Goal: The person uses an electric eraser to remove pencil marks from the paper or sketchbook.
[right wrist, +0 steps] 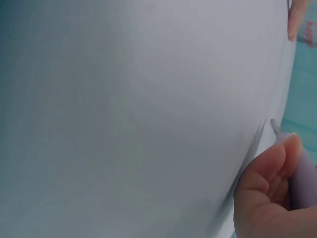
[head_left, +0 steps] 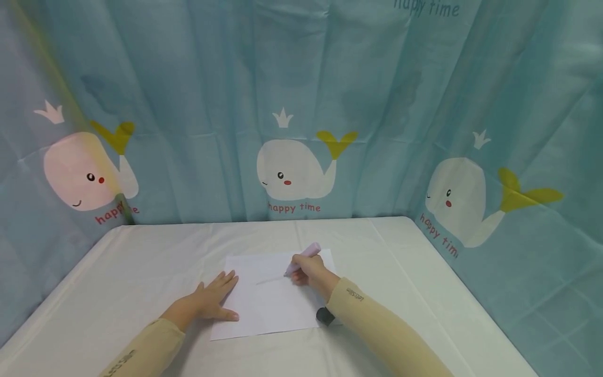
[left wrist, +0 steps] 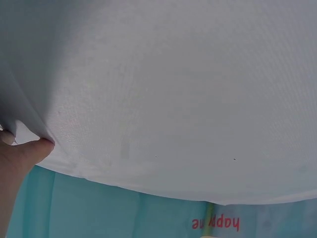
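the right hand [head_left: 308,269] pinches a lilac marker [head_left: 312,249], whose tip is at a faint line [head_left: 269,281] on the white paper [head_left: 270,306]. the left hand [head_left: 210,298], fingers spread wide, rests on the paper's left edge.

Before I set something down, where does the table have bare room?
White tablecloth lies bare left of the left hand, between paper and curtain, and right of the right sleeve. Crowded: the paper's right half, with right hand, pen and black object.

Lilac on pen [head_left: 311,250], white on paper [head_left: 266,309], beige on sleeves [head_left: 388,330]. Teal on far curtain [head_left: 212,104], with white, yellow-tailed whales [head_left: 292,170].
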### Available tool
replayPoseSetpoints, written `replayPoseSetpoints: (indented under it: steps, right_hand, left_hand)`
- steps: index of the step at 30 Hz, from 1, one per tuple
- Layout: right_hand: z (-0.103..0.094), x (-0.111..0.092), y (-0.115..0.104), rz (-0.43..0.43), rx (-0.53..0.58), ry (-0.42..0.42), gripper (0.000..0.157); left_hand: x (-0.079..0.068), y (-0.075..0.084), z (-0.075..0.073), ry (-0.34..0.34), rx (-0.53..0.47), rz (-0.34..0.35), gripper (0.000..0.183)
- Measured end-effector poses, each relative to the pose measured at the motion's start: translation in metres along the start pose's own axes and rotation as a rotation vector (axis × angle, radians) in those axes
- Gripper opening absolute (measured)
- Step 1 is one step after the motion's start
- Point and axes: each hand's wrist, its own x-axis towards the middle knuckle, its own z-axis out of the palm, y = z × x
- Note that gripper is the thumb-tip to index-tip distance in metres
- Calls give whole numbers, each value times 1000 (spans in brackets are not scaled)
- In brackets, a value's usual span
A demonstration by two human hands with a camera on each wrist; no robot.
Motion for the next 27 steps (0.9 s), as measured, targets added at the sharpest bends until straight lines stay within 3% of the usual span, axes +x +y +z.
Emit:
replayPoseSetpoints:
  steps: [27]
  right_hand:
    - [4,-4,4,-16,-12,-18,15]
  left_hand:
    - [1,1,-2,-12,23,-10,107]
